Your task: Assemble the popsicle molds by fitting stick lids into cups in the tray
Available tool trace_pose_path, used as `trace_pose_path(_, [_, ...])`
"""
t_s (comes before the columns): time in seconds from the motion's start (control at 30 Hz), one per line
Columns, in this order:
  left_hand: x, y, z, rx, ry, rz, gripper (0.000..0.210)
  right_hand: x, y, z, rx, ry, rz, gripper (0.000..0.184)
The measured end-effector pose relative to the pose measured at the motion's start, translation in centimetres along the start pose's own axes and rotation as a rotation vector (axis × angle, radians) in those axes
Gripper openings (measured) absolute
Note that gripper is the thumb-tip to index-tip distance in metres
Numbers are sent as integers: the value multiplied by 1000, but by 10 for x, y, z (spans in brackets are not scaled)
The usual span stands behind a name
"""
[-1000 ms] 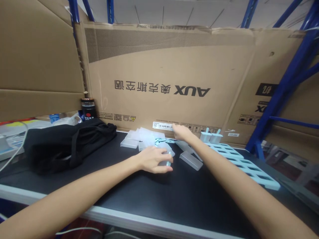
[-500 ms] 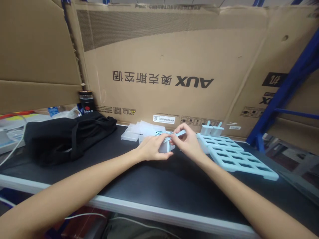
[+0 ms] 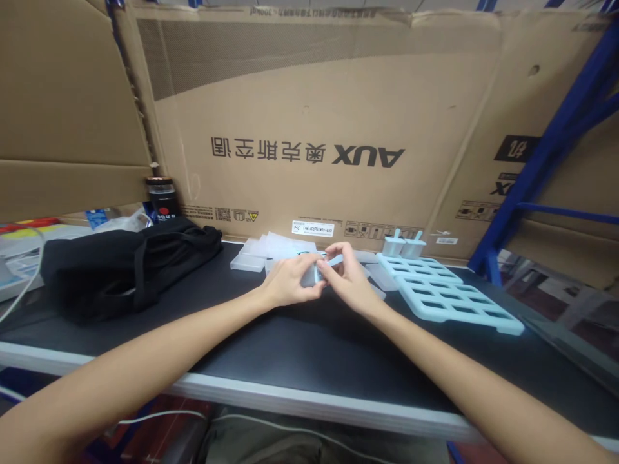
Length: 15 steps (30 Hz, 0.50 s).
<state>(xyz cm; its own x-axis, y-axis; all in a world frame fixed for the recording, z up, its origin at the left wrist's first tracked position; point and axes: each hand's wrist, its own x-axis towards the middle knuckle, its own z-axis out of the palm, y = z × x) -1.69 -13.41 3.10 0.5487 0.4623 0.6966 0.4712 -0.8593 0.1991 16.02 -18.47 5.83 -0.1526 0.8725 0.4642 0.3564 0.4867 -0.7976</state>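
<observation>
My left hand (image 3: 291, 281) is closed around a translucent ice pop mold (image 3: 307, 278), its thumb below and fingers above. Pinched in my right hand (image 3: 352, 281) is a light blue ice pop stick (image 3: 334, 260), pressed against the mold's end facing right. Fingers hide the joint, so I cannot tell how far the two are joined. Behind my left hand lie several more translucent molds (image 3: 248, 261). To the right, two molds with blue stick lids (image 3: 394, 246) stand upright at the back of a light blue slotted rack (image 3: 507, 326).
A black bag (image 3: 97, 274) lies on the left of the black table (image 3: 290, 351), with a dark bottle (image 3: 163, 198) behind it. A large cardboard box (image 3: 271, 84) walls off the back. A blue metal post (image 3: 536, 164) rises at right.
My right hand has moved closer to my left, and the blue stick now sits lower against the mold. The view has shifted slightly.
</observation>
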Motion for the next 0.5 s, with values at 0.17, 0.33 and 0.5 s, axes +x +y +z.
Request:
trace_pose_path(0.17, [-3, -7, 10, -157, 30, 68, 58, 0, -4, -5, -201, -119, -21, 48])
trace_pose_path(0.33, [-3, -11, 24, -291, 85, 246, 48, 11, -12, -31, -613, -151, -267, 18])
trace_pose_path(0.5, [-4, -9, 28, -377, 72, 249, 49, 23, -27, -66, -767, -288, -403, 20])
